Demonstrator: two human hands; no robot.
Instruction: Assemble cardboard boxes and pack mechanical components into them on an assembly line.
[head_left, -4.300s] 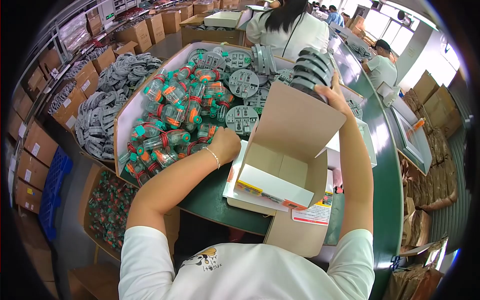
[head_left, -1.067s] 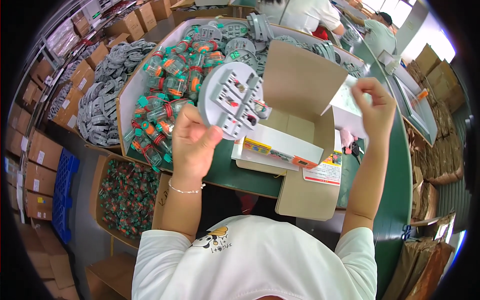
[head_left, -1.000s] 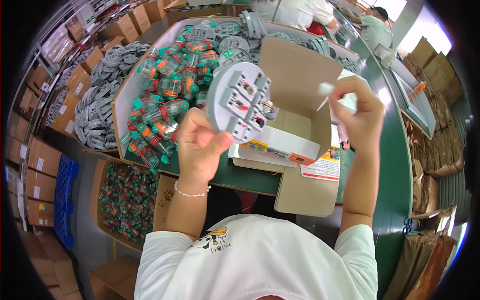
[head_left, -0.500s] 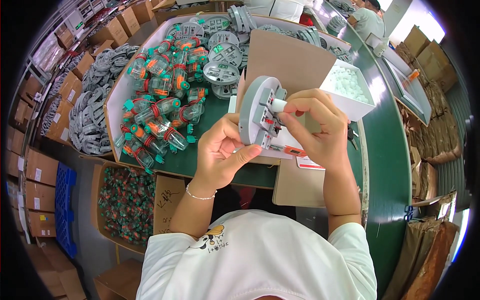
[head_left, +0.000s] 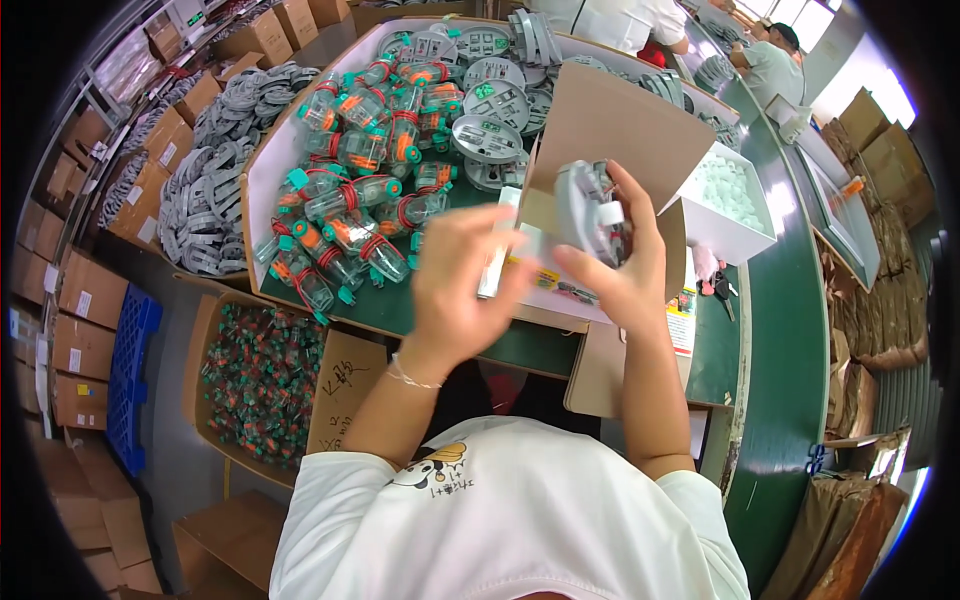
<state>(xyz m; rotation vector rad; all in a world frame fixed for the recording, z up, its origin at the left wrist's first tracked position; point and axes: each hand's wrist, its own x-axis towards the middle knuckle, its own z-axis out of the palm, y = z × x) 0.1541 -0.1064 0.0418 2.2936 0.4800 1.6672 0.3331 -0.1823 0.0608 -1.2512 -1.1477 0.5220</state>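
My right hand (head_left: pixel 625 270) grips a round grey plastic disc part (head_left: pixel 590 212), held edge-on above an open brown cardboard box (head_left: pixel 610 130). My left hand (head_left: pixel 462 285) hovers just left of it, blurred, fingers apart and holding nothing. Beneath the hands, a white tray (head_left: pixel 262 190) on the green table (head_left: pixel 780 330) holds several clear tubes with orange and teal caps (head_left: pixel 345 210) and several more grey discs (head_left: pixel 485 135).
A white bin of pale small parts (head_left: pixel 725 205) stands right of the box. Grey strap bundles (head_left: pixel 205 190) lie at left, a carton of orange-teal pieces (head_left: pixel 260 375) below the table. Stacked cartons (head_left: pixel 70 300) line the left. Other people (head_left: pixel 770 65) work at the far end.
The grey disc has passed from my left hand into my right. My left hand has let go and drawn back to the left. The small white piece from my right hand is now at the disc.
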